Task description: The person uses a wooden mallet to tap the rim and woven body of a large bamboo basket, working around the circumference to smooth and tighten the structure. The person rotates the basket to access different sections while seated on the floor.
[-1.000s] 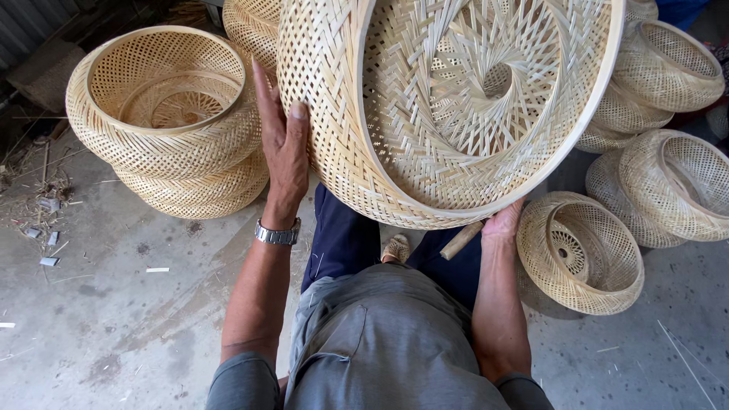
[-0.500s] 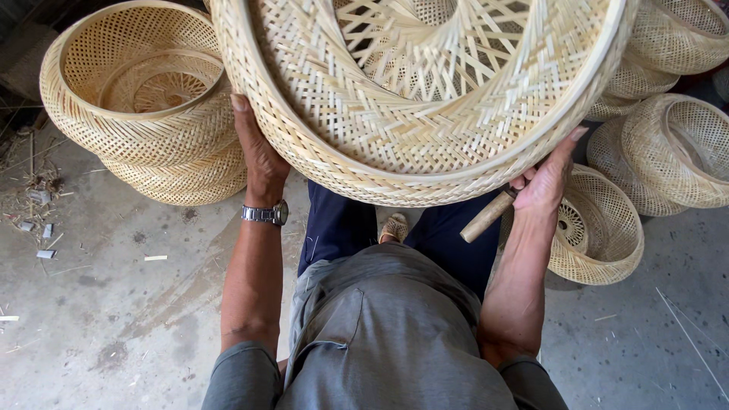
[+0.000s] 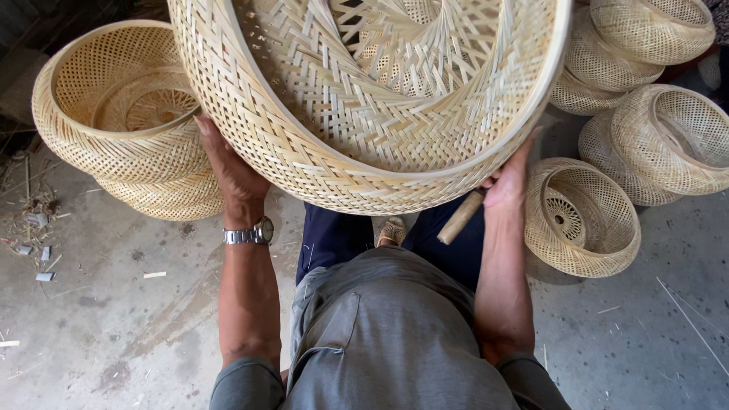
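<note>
Above concrete floor (image 3: 114,326), woven basket (image 3: 364,99) between left hand (image 3: 231,171) and right hand (image 3: 510,178).

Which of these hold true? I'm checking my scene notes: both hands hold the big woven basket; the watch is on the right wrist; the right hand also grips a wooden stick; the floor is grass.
1. Both hands hold the big woven basket: true, left hand, right hand.
2. Wristwatch on the right wrist: false, the left.
3. Right hand also grips a wooden stick: true.
4. Floor is grass: false, bare concrete.
</note>
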